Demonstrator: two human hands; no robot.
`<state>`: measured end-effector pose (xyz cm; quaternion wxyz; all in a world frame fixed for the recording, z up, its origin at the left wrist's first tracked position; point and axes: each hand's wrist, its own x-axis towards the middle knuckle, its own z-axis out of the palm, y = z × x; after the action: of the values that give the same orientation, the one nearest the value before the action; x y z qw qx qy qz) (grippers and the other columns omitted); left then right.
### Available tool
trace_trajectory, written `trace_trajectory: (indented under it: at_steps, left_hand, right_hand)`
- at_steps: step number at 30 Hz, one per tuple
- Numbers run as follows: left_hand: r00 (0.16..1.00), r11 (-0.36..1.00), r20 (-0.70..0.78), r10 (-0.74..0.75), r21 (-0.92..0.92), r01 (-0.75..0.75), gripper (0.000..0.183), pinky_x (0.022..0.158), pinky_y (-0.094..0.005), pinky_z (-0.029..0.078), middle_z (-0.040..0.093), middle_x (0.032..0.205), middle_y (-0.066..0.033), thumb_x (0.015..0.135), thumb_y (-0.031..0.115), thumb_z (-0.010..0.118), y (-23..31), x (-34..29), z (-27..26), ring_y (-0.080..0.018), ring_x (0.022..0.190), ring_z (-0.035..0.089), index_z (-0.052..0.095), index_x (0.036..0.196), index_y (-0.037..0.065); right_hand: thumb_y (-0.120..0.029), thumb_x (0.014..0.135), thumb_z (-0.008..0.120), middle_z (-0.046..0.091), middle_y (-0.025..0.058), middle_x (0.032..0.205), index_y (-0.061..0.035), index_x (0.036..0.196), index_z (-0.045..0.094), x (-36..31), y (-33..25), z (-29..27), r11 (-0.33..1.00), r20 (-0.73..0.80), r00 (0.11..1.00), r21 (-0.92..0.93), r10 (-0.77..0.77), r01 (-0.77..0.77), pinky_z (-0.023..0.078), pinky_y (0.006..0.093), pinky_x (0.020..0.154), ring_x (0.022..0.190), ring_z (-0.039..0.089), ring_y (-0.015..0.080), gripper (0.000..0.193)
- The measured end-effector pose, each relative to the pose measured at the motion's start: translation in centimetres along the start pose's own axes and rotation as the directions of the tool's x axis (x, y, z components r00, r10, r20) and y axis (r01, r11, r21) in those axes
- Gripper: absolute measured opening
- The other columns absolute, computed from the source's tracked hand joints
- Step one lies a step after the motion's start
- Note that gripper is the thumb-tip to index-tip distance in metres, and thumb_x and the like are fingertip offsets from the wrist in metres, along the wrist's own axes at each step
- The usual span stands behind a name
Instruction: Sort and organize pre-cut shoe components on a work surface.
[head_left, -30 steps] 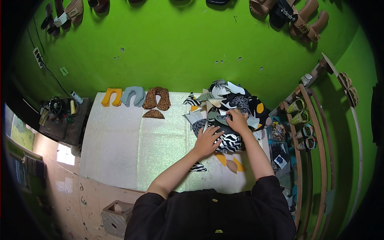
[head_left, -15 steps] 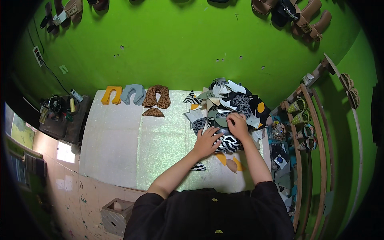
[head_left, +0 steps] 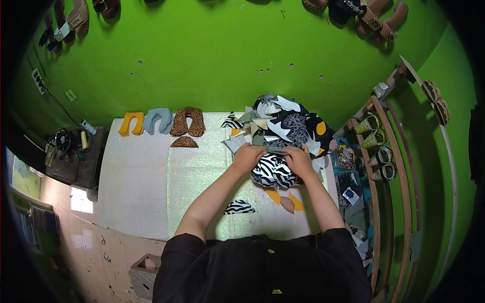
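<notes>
A heap of cut material scraps [head_left: 295, 126] in grey, white, black and green lies at the right part of the table. At its near edge my left hand [head_left: 248, 157] and my right hand [head_left: 299, 160] grip the two ends of a grey-green cut piece [head_left: 275, 150]. The fingertips are partly hidden behind it. Just below, between my wrists, rests a zebra-print piece [head_left: 275, 171]. A smaller zebra-print scrap [head_left: 239, 207] lies apart, near my left forearm. Yellow scraps [head_left: 297, 202] and a brown oval scrap [head_left: 287, 204] lie near my right forearm.
On the white table [head_left: 134, 187] stand stacks of U-shaped pieces: yellow [head_left: 132, 124], grey-blue [head_left: 157, 121] and leopard-print [head_left: 188, 122]. A half-round leopard piece [head_left: 184, 142] lies below. A sewing machine [head_left: 63, 141] is at left. Sandals hang on a wooden rack [head_left: 391, 151] at right.
Both hands have drawn level at the heap's near edge and now hold the grey-green piece between them. The left hand has come off the zebra-print piece. The view has shifted slightly.
</notes>
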<state>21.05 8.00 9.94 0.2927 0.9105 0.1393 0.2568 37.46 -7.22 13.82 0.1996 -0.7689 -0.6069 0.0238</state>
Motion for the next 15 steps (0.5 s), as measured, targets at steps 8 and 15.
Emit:
trace_trajectory:
  at_steps: [8, 15]
  left_hand:
    - [0.907, 0.850, 0.039, -0.420, -0.333, 0.408, 0.029, 0.072, -0.0400, 0.046, 0.064, 0.086, -0.0213, 0.093, 0.029, 0.049, -1.1, 1.5, -1.1, -0.0376, 0.081, 0.061, 0.062, 0.099, 0.004]
    - [0.959, 0.968, 0.268, 0.090, -0.251, -0.021, 0.056, 0.104, -0.0389, 0.034, 0.049, 0.130, -0.0215, 0.078, 0.017, 0.053, 0.2, 0.2, -1.2, -0.0362, 0.119, 0.047, 0.046, 0.133, 0.007]
  right_hand:
    - [-0.017, 0.076, 0.064, 0.064, 0.0138, 0.101, -0.0082, 0.119, 0.055, 1.6, 2.2, -0.4, 0.722, -0.040, 0.937, 0.649, 0.347, -0.240, 0.040, 0.0378, 0.095, 0.097, 0.062, 0.0277, 0.044]
    - [-0.006, 0.064, 0.064, 0.040, 0.0121, 0.139, -0.0200, 0.128, 0.052, -2.5, -0.7, -3.0, 0.998, 0.230, 0.971, -0.040, 0.056, -0.048, 0.019, 0.0549, 0.107, 0.131, 0.035, 0.0291, 0.067]
